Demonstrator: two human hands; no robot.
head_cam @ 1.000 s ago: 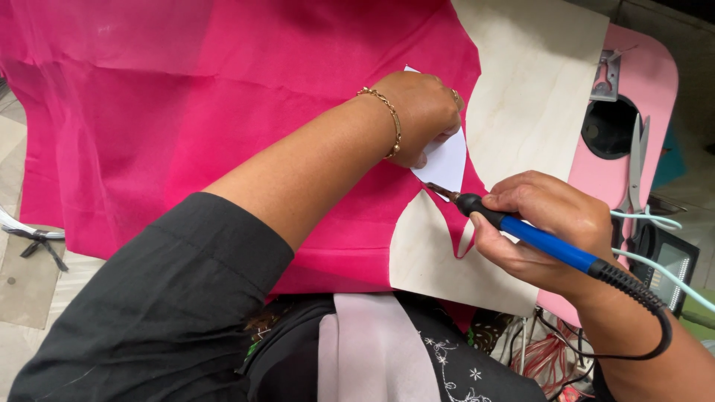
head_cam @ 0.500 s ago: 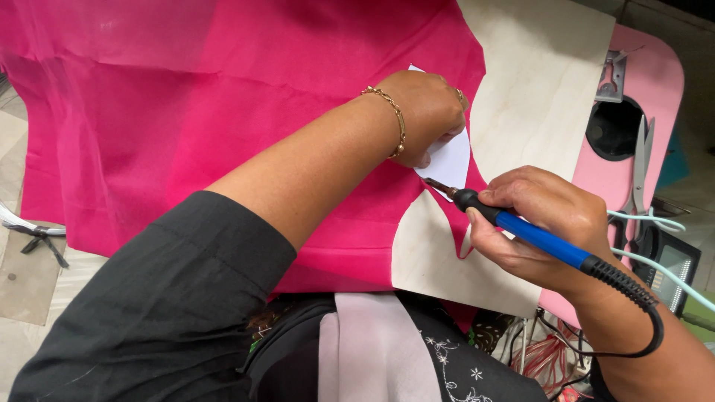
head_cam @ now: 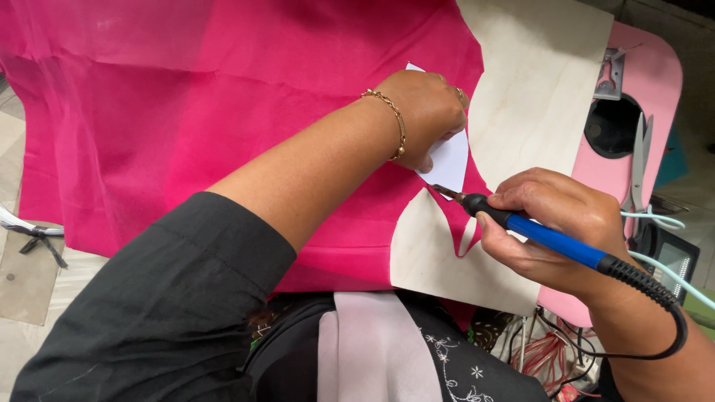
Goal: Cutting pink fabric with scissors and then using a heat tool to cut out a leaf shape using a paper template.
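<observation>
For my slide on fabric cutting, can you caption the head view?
Left hand pins a white template on pink fabric while right hand traces its edge with a blue-handled hot tool.

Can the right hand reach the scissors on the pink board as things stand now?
Probably yes: the scissors lie uncovered just beyond the right hand, but it holds the blue-handled tool.

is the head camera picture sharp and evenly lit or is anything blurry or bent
Head view: soft even light, no glare; left hand, right hand and blue tool are sharp; the pink cloth looks paler at top left; wide-angle lens stretches the near sleeve.
</observation>
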